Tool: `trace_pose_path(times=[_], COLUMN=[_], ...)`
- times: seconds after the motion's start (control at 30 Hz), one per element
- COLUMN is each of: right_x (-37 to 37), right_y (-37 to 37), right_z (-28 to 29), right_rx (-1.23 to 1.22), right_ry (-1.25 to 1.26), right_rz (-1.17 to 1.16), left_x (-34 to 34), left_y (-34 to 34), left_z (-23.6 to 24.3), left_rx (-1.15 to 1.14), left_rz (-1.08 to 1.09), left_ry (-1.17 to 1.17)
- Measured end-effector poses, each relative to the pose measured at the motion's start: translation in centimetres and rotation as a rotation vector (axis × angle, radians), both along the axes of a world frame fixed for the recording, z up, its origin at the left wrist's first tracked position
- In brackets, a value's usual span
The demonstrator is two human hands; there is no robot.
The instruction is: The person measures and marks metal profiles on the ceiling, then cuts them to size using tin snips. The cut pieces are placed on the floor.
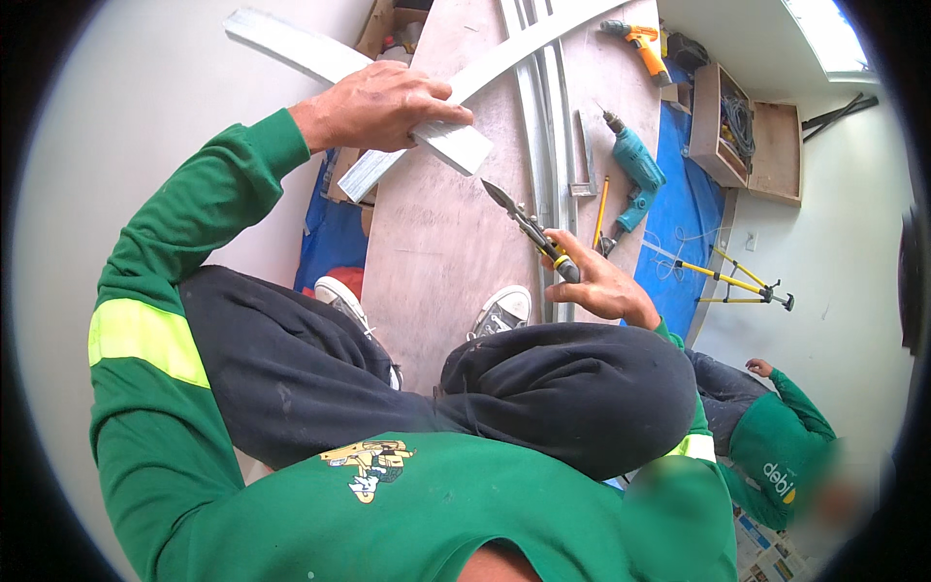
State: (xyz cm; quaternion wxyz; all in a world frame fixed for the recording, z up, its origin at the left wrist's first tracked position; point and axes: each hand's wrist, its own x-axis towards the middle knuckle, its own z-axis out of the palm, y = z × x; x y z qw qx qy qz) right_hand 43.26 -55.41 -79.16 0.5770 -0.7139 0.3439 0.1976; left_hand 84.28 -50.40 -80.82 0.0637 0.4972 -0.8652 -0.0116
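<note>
My left hand [383, 105] is wrapped over a pale metal channel [454, 147], whose far end sticks out to the upper left. Under it, a second pale metal strip [514, 60] crosses at an angle over the wooden board [427, 262]. In my right hand [603, 283] are tin snips [519, 223] with black and yellow handles. Their blades look closed, and the tip points at the cut end of the held channel, just short of it. Part of the handles is hidden by my fingers.
Long metal channels [555, 126] run along the board. To their right lie a try square [584, 155], a yellow pencil [601, 211], a teal drill [637, 170] and an orange drill [642, 48]. Beyond are an open wooden box [722, 126], a yellow tripod [727, 279] and another person [776, 436].
</note>
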Motion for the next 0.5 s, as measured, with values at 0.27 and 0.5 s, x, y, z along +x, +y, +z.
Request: trace_pose_path(times=[0.27,0.5], right_x=[1.4,1.9], right_y=[0.4,0.6], right_z=[-0.7,-0.3], right_rx=[0.022,0.000], right_ry=[-0.023,-0.019], right_rz=[0.040,0.102], left_x=[-0.7,-1.9], left_y=[0.5,0.3], left_z=[0.1,-0.1], left_rx=[-0.103,-0.103], left_rz=[-0.101,-0.147], left_ry=[-0.018,-0.019])
